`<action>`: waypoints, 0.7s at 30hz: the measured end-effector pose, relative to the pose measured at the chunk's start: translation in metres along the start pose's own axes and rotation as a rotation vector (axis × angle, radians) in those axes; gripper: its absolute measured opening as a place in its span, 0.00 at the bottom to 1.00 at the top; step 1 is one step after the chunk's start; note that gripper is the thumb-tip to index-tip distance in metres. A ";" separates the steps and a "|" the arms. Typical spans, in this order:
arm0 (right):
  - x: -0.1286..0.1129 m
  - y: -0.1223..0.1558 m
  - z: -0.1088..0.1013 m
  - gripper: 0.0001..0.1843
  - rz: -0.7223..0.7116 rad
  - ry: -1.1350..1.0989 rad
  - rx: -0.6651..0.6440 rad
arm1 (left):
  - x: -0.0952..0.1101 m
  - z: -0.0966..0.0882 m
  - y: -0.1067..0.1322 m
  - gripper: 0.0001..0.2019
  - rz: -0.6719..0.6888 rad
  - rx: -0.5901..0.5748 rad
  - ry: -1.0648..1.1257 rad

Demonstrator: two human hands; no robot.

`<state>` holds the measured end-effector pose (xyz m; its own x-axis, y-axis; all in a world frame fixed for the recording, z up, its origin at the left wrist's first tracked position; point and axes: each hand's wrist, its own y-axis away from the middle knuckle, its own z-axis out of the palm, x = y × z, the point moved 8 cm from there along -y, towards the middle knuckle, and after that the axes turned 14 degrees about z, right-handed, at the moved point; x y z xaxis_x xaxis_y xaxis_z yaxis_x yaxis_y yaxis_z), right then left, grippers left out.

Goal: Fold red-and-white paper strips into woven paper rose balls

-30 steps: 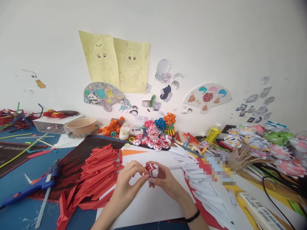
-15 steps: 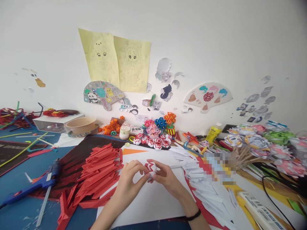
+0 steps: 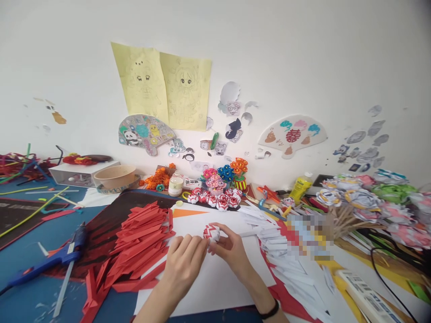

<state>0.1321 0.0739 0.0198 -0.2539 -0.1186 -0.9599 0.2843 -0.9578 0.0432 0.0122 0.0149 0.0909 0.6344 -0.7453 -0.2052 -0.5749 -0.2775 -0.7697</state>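
Note:
A red-and-white folded paper flower (image 3: 211,231) is held above a white paper sheet (image 3: 215,287). My right hand (image 3: 232,253) grips it from the right, thumb below and fingers round the far side. My left hand (image 3: 186,264) is closed at the lower left of the flower, its fingers curled and knuckles up. Its fingertips meet the flower's edge; the thumb is hidden. Folded red paper strips (image 3: 141,242) are heaped to the left of the sheet, and folded white paper strips (image 3: 283,255) to the right. Several similar finished flowers (image 3: 222,202) stand in a cluster behind.
A blue glue gun (image 3: 69,255) lies at left on the blue mat. At the back are a tan bowl (image 3: 114,177), a small jar (image 3: 175,186) and a yellow bottle (image 3: 301,188). Paper bouquets (image 3: 367,197) and a black cable (image 3: 375,269) occupy the right.
My left hand has turned over, knuckles up, and its fingers have curled in at the flower's lower left. The flower has tilted slightly within my right hand.

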 end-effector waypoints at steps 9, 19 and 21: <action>-0.013 0.005 -0.002 0.28 -0.013 0.012 -0.029 | -0.036 0.025 0.011 0.13 -0.698 0.033 0.886; -0.015 0.006 0.003 0.30 -0.001 0.048 -0.101 | -0.039 0.033 0.014 0.12 -0.746 0.007 0.959; -0.015 0.006 0.002 0.29 -0.011 0.063 -0.099 | -0.038 0.029 0.011 0.10 -0.676 0.014 0.900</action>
<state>0.1357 0.0690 0.0356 -0.2001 -0.0889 -0.9757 0.3730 -0.9278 0.0080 -0.0031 0.0577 0.0728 0.2063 -0.6124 0.7632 -0.2455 -0.7874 -0.5654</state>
